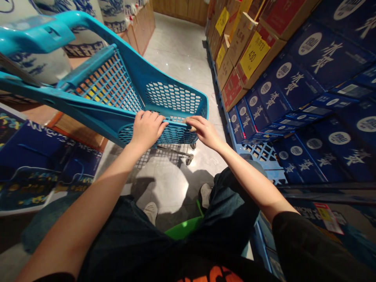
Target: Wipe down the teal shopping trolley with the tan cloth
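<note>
A blue plastic shopping cart [173,81] with a perforated basket stands in front of me, its handle toward the upper left. My left hand [148,127] is closed over the basket's near top rim, with the thumb pointing right. Farther right on the same rim, my right hand [205,131] pinches a small beige thing [191,128], perhaps a rag, against the edge. Most of that thing is hidden under the fingers. Below the basket, caster wheels [189,158] rest on the floor. Inside the basket I see only its bare lattice where it shows.
Stacked blue beer cartons [282,78] and brown boxes [243,43] line the right side on blue pallets [261,156]. White-and-blue jars [85,23] stand at the upper left, with dark blue gift bags [44,156] below. Something green [183,228] is between my legs. A tiled aisle [182,43] runs ahead.
</note>
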Motion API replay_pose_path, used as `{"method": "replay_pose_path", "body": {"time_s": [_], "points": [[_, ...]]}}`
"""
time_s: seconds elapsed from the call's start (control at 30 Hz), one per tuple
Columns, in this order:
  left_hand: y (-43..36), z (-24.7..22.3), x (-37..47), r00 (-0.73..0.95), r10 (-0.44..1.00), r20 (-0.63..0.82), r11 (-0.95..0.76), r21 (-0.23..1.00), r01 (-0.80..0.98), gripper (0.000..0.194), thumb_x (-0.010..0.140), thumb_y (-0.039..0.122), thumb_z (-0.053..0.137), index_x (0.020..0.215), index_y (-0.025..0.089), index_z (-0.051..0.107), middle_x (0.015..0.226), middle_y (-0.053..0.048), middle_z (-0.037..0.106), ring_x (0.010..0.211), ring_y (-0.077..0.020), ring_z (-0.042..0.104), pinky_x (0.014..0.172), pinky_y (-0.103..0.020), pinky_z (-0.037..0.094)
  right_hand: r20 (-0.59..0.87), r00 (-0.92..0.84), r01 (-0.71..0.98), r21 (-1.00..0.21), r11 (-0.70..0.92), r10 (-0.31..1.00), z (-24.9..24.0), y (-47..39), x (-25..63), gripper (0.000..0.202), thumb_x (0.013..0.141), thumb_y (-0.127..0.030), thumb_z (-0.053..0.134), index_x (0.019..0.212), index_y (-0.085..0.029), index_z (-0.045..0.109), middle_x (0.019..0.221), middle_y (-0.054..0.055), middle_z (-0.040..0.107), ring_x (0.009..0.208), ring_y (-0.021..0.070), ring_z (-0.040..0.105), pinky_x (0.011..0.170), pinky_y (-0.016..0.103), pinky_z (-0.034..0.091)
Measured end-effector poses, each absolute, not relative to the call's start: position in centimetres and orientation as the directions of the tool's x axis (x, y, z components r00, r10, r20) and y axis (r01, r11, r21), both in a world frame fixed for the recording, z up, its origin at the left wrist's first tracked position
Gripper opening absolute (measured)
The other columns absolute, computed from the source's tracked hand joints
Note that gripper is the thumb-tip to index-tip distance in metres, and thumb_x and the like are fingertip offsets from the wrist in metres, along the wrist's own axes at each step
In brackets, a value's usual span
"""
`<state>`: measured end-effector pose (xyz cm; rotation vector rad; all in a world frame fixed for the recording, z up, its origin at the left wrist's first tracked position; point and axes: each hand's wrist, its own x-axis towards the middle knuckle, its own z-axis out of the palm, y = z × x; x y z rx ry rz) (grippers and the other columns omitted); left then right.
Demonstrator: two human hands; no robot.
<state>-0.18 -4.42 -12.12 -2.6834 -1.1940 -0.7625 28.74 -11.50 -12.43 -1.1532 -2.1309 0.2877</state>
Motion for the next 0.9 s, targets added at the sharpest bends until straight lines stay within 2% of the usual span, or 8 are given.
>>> {"method": "replay_pose_path", "body": {"time_s": [0.07, 0.17, 0.23, 0.33, 0.47, 0.57, 0.73, 0.9], "points": [[-4.5, -12.1, -0.2, 0.569, 0.675, 0.47, -0.683, 0.106, 0.723, 0.035, 0.111, 0.039, 0.049, 0.116, 0.022, 0.079, 0.107, -0.016, 0.077, 0.108, -0.0388, 0.064, 0.103, -0.061, 0.047, 0.448, -0.344, 0.68, -0.487, 0.548, 0.825, -12.1, -11.1, 29.5, 0.043, 0.099, -0.012, 0.051, 0.135, -0.023, 0.074, 0.141, 0.015, 0.071, 0.134, 0.0282, 0.065, 0.116, 0.047, 0.055], [-4.5, -12.1, -0.2, 0.571, 0.676, 0.466, -0.687, 0.119, 0.717, 0.034, 0.11, 0.038, 0.051, 0.118, 0.021, 0.079, 0.107, -0.016, 0.077, 0.109, -0.0397, 0.064, 0.104, -0.062, 0.047, 0.407, -0.222, 0.773, -0.48, 0.415, 0.886, -11.6, -10.9, 30.3, 0.039, 0.099, -0.009, 0.047, 0.12, -0.022, 0.078, 0.127, 0.013, 0.073, 0.12, 0.0264, 0.069, 0.109, 0.042, 0.057], [-4.5, -12.2, -0.2, 0.564, 0.68, 0.469, -0.685, 0.131, 0.717, 0.032, 0.109, 0.037, 0.053, 0.118, 0.021, 0.079, 0.107, -0.016, 0.077, 0.11, -0.0401, 0.065, 0.104, -0.063, 0.047, 0.409, -0.17, 0.805, -0.467, 0.365, 0.897, -11.7, -11.1, 30.1, 0.04, 0.099, -0.008, 0.045, 0.117, -0.021, 0.078, 0.125, 0.012, 0.073, 0.117, 0.0258, 0.068, 0.107, 0.042, 0.057], [-4.4, -12.4, -0.2, 0.551, 0.688, 0.472, -0.674, 0.137, 0.726, 0.032, 0.109, 0.037, 0.054, 0.118, 0.021, 0.079, 0.107, -0.016, 0.077, 0.111, -0.0404, 0.065, 0.105, -0.062, 0.047, 0.464, -0.217, 0.786, -0.439, 0.436, 0.859, -12.4, -11.5, 29.0, 0.044, 0.099, -0.007, 0.045, 0.126, -0.023, 0.076, 0.136, 0.012, 0.072, 0.127, 0.0266, 0.066, 0.113, 0.044, 0.055], [-4.5, -12.4, -0.3, 0.563, 0.67, 0.484, -0.677, 0.087, 0.731, 0.032, 0.11, 0.038, 0.052, 0.117, 0.023, 0.079, 0.107, -0.016, 0.077, 0.11, -0.0397, 0.065, 0.102, -0.06, 0.048, 0.504, -0.323, 0.7, -0.442, 0.561, 0.801, -12.8, -11.3, 28.8, 0.041, 0.104, -0.015, 0.051, 0.137, -0.024, 0.073, 0.145, 0.014, 0.07, 0.136, 0.0276, 0.065, 0.116, 0.046, 0.055], [-4.5, -12.4, -0.4, 0.567, 0.667, 0.484, -0.679, 0.079, 0.73, 0.033, 0.11, 0.039, 0.051, 0.117, 0.023, 0.079, 0.107, -0.016, 0.077, 0.109, -0.0396, 0.065, 0.101, -0.059, 0.048, 0.463, -0.323, 0.692, -0.478, 0.54, 0.825, -12.6, -10.6, 30.3, 0.041, 0.102, -0.014, 0.048, 0.132, -0.022, 0.076, 0.139, 0.015, 0.072, 0.131, 0.0273, 0.068, 0.114, 0.045, 0.057], [-4.5, -12.4, -0.3, 0.561, 0.664, 0.495, -0.689, 0.111, 0.717, 0.031, 0.108, 0.038, 0.053, 0.118, 0.025, 0.08, 0.103, -0.014, 0.076, 0.109, -0.0392, 0.065, 0.102, -0.06, 0.046, 0.427, -0.197, 0.771, -0.489, 0.408, 0.883, -12.1, -10.7, 31.3, 0.04, 0.101, -0.014, 0.047, 0.123, -0.026, 0.079, 0.134, 0.011, 0.073, 0.129, 0.0278, 0.067, 0.116, 0.046, 0.055], [-4.5, -12.3, -0.3, 0.564, 0.671, 0.482, -0.682, 0.102, 0.724, 0.034, 0.109, 0.039, 0.051, 0.118, 0.023, 0.08, 0.106, -0.016, 0.077, 0.11, -0.0407, 0.065, 0.102, -0.061, 0.046, 0.474, -0.29, 0.66, -0.53, 0.532, 0.831, -12.3, -12.1, 28.8, 0.043, 0.103, -0.014, 0.05, 0.138, -0.024, 0.074, 0.145, 0.015, 0.07, 0.138, 0.0278, 0.066, 0.119, 0.048, 0.054]]}}
